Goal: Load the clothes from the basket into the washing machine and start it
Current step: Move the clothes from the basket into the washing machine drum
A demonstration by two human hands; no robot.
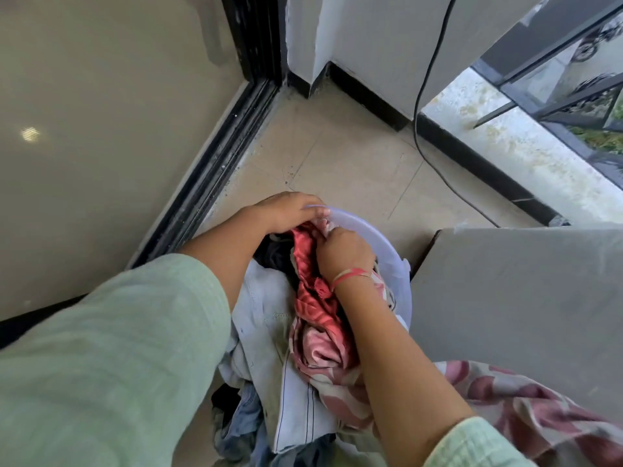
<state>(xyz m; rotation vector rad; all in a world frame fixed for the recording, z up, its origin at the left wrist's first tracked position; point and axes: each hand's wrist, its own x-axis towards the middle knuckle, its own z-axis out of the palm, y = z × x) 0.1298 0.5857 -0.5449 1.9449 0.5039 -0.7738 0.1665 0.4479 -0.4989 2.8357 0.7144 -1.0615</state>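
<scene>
The beige tiled floor (354, 156) fills the middle of the view. On the left a large glass door (101, 96) stands in a black track (219, 156). On the right a flat grey panel (522, 298) comes close against the basket's right side and hides its lower right part. I cannot tell if this panel belongs to the washing machine. A white wall (371, 35) with black skirting (367, 92) closes the far corner. One black cable (421, 96) hangs down the wall and runs across the floor behind the grey panel. Past it lie a stained pale ledge (522, 146) and a dark railing (556, 62).

The one basket (371, 230), of pale translucent plastic, sits on the floor between the door track and the grey panel. The clothes are heaped in it and spill over its near side: a pale blue garment (263, 315), a red and pink cloth (306, 264) and a dark garment (276, 254) show plainly. A floral cloth (539, 406) lies across the near edge of the grey panel.

Both arms, in mint green sleeves (118, 348), reach down and forward into the basket and cover much of the pile. The hands are close together at the far rim. The left hand (290, 210) lies palm down with its fingers curled over the rim. The right hand (344, 254) is fisted round the top of the red and pink cloth, just beside the left fingertips. One red thread bracelet (350, 274) circles the right wrist.
</scene>
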